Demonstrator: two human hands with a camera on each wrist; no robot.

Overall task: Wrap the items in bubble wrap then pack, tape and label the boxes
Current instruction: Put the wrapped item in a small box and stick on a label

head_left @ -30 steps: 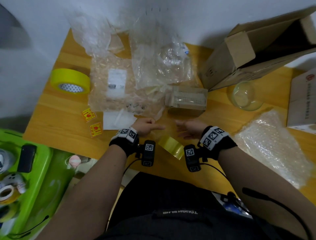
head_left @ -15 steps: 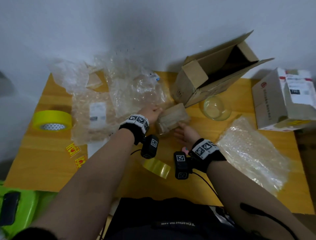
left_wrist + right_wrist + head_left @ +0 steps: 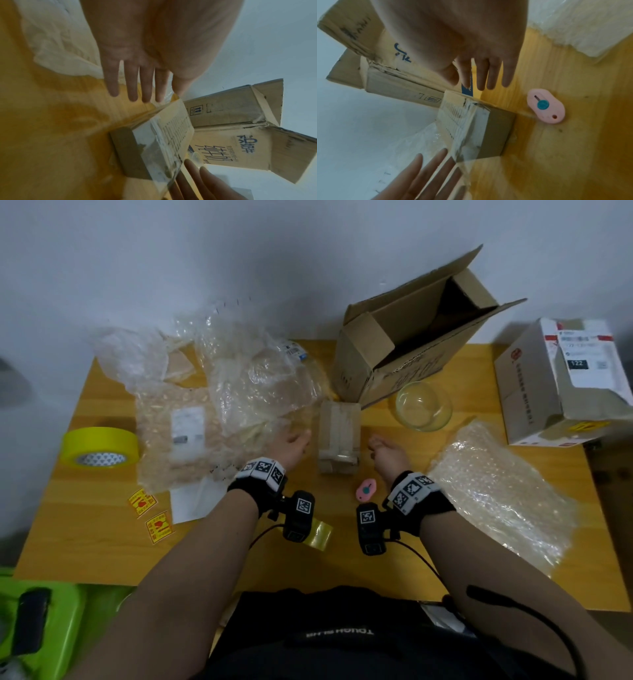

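Yellow tape roll (image 3: pixel 100 447) sits at the far left of the wooden surface (image 3: pixel 85 546), with two red-and-yellow stickers (image 3: pixel 150 513) nearer the edge, ready for sealing and labelling. Next come loose sheets of bubble wrap (image 3: pixel 178 436) and crumpled plastic. The left hand (image 3: pixel 291 445) hovers flat with fingers straight and holds nothing, just beside a small taped cardboard box (image 3: pixel 339 436) that lies on the surface between both hands. The right hand (image 3: pixel 385 451) is on the box's other side, fingers straight in the wrist view and likewise holding nothing; a pink cutter (image 3: pixel 366 490) lies just in front of it.

My reading is that the small box has been set down and the step in hand is packing it: the next move calls for both hands to close on its sides and carry it to the big open carton (image 3: pixel 411 350) behind, which leans with its flaps up. Its inside is dark, so I cannot tell what it holds. Right of the carton a glass bowl (image 3: pixel 423 405) stands unwrapped and looks empty; it probably wants the bubble wrap sheet (image 3: pixel 496 494) beside it. At the far right a white printed box (image 3: pixel 561 385) rests at the surface's edge, contents hidden.
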